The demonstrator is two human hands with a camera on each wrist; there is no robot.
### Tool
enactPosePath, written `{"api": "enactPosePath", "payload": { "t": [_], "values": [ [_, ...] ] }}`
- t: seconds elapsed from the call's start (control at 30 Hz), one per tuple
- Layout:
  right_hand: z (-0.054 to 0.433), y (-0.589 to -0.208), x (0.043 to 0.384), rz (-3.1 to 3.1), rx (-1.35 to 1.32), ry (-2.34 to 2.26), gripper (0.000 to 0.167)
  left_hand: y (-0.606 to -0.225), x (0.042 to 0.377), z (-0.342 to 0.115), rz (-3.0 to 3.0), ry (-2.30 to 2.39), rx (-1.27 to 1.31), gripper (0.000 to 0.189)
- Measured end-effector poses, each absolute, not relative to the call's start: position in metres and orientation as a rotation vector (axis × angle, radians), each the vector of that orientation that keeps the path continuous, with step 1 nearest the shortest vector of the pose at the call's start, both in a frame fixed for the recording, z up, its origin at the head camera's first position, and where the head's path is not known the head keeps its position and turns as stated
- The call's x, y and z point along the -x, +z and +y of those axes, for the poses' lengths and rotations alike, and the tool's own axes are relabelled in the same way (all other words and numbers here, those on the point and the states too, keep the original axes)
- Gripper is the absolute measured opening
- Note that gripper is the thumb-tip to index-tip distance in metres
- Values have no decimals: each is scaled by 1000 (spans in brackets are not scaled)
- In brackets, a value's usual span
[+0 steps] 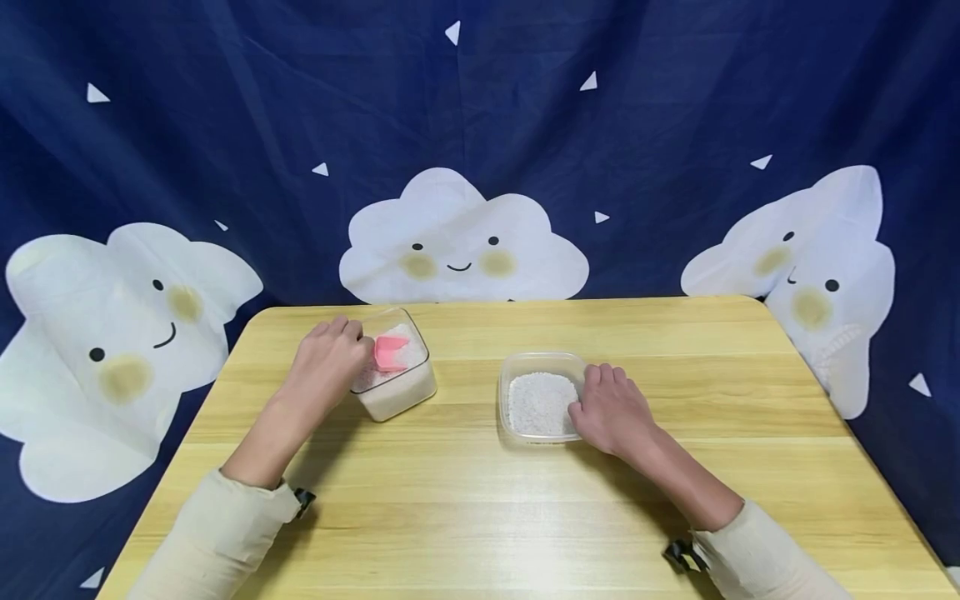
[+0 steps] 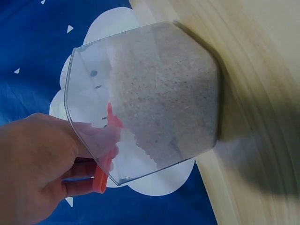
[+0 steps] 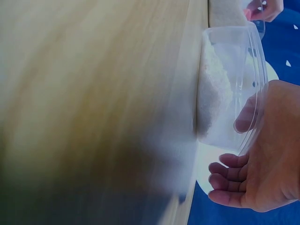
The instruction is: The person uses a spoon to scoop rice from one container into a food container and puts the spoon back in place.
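Note:
In the head view, my left hand (image 1: pixel 327 358) grips the handle of a pink scoop (image 1: pixel 391 353) at the near-left rim of a clear square canister (image 1: pixel 397 398). The scoop's head lies on the white, rice-like grains (image 2: pixel 164 89) that fill much of this canister. Over on the right, my right hand (image 1: pixel 617 412) holds the right rim of a shallow clear plastic box (image 1: pixel 543 439). Its thumb reaches over the rim to the inside, and the other fingers curl outside, as the right wrist view shows. White grains (image 1: pixel 542 402) cover the bottom of the box.
Both containers stand on a light wooden table (image 1: pixel 480 517), the canister near the back left and the box around the middle. Behind the table's far edge hangs a dark blue curtain (image 1: pixel 480 108) with smiling white clouds and small white triangles.

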State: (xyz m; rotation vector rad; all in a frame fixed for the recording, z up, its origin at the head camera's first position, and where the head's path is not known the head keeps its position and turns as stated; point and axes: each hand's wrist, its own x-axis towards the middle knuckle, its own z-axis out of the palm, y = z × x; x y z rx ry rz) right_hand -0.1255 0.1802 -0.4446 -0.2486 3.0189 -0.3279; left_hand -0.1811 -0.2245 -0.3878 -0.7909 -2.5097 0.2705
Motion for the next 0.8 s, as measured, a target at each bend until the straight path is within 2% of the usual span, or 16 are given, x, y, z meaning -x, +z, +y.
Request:
{"api": "enactPosePath", "payload": {
  "t": [0.8],
  "values": [
    [180,-446,126,3017,260,-314,33,-383,167,-229,-2644,56,680,6]
  ]
}}
